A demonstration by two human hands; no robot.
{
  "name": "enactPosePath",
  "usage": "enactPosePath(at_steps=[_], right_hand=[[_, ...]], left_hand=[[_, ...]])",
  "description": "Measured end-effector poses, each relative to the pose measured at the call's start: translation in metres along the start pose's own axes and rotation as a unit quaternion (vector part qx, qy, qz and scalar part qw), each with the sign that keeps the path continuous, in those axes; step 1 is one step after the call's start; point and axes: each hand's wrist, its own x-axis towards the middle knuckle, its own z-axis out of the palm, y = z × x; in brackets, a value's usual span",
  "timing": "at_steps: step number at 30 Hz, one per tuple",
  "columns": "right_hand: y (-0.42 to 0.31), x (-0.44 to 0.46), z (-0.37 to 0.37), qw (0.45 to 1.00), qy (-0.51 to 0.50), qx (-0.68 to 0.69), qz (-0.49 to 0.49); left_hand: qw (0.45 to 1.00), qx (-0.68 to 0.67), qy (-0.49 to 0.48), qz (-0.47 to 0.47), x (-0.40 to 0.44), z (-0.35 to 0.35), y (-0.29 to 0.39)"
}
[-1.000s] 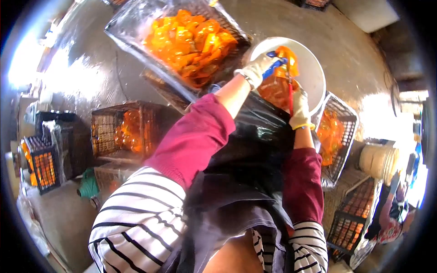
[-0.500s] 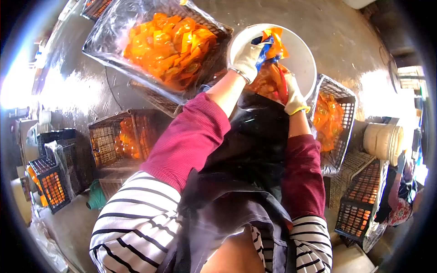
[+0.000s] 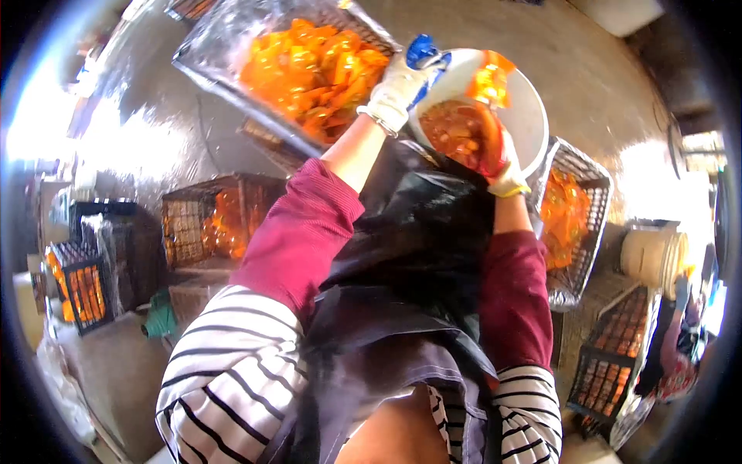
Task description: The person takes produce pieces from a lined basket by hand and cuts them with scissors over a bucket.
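My left hand (image 3: 400,87), in a white glove with blue-coated fingers, is between the plastic-lined crate (image 3: 224,100) and the white bucket (image 3: 533,116). Its fingers look apart, and I see nothing in them. Shiny orange packets (image 3: 313,73) are heaped in that crate. Over the bucket's near right side, my right hand (image 3: 504,164) is closed on an orange packet (image 3: 491,80) that sticks up above the fingers. Red shows along this glove's finger side, probably its coating. Wet-looking reddish-orange pieces (image 3: 452,131) lie inside the bucket.
A second lined crate (image 3: 591,209) with orange packets stands right of the bucket. Another crate (image 3: 182,232) is at left. Dark crates (image 3: 610,356) with orange contents stand lower right. A pale tub (image 3: 653,255) is at far right. A black apron (image 3: 417,232) covers my front.
My left hand has left the packet over the bucket and moved left to the crate's edge. The packet now stays with my right hand. The view has shifted slightly.
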Motion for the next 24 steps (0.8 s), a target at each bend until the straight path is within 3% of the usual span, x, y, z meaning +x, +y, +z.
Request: enactPosePath(at_steps=[2, 4, 6, 7, 9, 12, 13, 14, 16, 18, 19, 20, 21, 23, 24], right_hand=[[-0.001, 0.001, 0.005, 0.993, 0.029, -0.028, -0.109], [-0.019, -0.009, 0.003, 0.983, 0.046, 0.012, -0.175], [-0.036, -0.019, 0.004, 0.957, 0.057, 0.093, -0.269], [-0.044, -0.024, 0.006, 0.935, 0.069, 0.154, -0.311], [-0.047, -0.02, -0.008, 0.906, 0.145, 0.266, -0.295], [-0.035, -0.011, -0.055, 0.916, 0.034, 0.266, -0.298], [-0.024, -0.001, -0.092, 0.924, -0.067, 0.245, -0.286], [-0.025, -0.001, -0.09, 0.927, -0.075, 0.247, -0.272], [-0.027, 0.0, -0.086, 0.933, -0.092, 0.25, -0.243], [-0.031, -0.002, -0.054, 0.931, 0.078, 0.262, -0.244], [-0.029, 0.003, -0.06, 0.928, -0.047, 0.282, -0.239], [-0.031, 0.005, -0.053, 0.929, -0.092, 0.276, -0.23], [-0.033, 0.007, -0.046, 0.927, -0.139, 0.269, -0.22], [-0.033, 0.003, -0.024, 0.951, 0.018, 0.228, -0.209], [-0.034, -0.002, -0.019, 0.963, 0.021, 0.199, -0.178]], left_hand=[[0.987, 0.061, 0.119, -0.085, 0.002, -0.05, 0.006], [0.97, -0.015, 0.228, -0.083, 0.011, -0.091, -0.038], [0.969, 0.112, 0.218, -0.032, 0.024, -0.131, -0.098], [0.971, 0.133, 0.183, -0.077, 0.024, -0.137, -0.113], [0.97, 0.184, 0.091, -0.133, 0.025, -0.136, -0.12], [0.959, 0.268, -0.01, -0.094, 0.039, -0.111, -0.146], [0.961, 0.237, 0.004, -0.139, 0.041, -0.101, -0.137], [0.96, 0.206, 0.019, -0.186, 0.043, -0.093, -0.138], [0.961, 0.224, 0.031, -0.162, 0.046, -0.092, -0.152], [0.954, 0.196, 0.043, -0.222, 0.05, -0.106, -0.161], [0.943, 0.153, 0.051, -0.292, 0.052, -0.119, -0.162], [0.925, 0.108, 0.06, -0.36, 0.052, -0.129, -0.155], [0.927, 0.127, 0.093, -0.339, 0.048, -0.138, -0.148], [0.931, 0.087, 0.159, -0.315, 0.026, -0.152, -0.111], [0.932, 0.028, 0.195, -0.306, 0.015, -0.16, -0.088]])
